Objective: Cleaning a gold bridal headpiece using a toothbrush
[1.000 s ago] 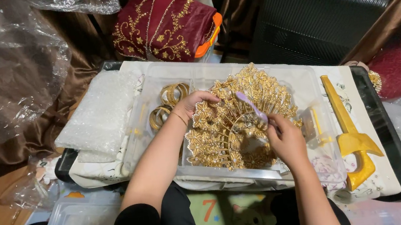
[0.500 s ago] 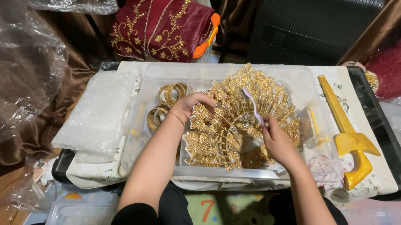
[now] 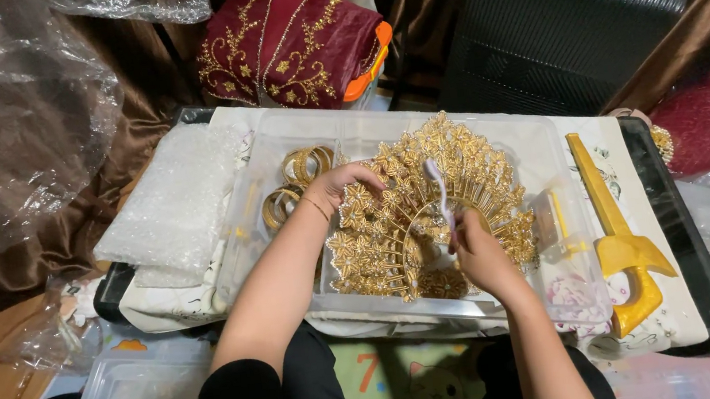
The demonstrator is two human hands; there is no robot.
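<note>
A dark case (image 3: 693, 277), seemingly cloth-covered, carries the clear tray (image 3: 546, 160) and yellow tool (image 3: 618, 236).

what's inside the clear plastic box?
Inside the clear plastic box: a gold filigree crown, gold bangles left of it. Left hand rests on the crown. What's beneath the crown is hidden.

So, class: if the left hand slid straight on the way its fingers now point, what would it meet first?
Probably the ornate gold filigree fan-shaped headpiece: the left hand already rests at its upper left edge, fingers pointing right across it. Depth is unclear.
</note>
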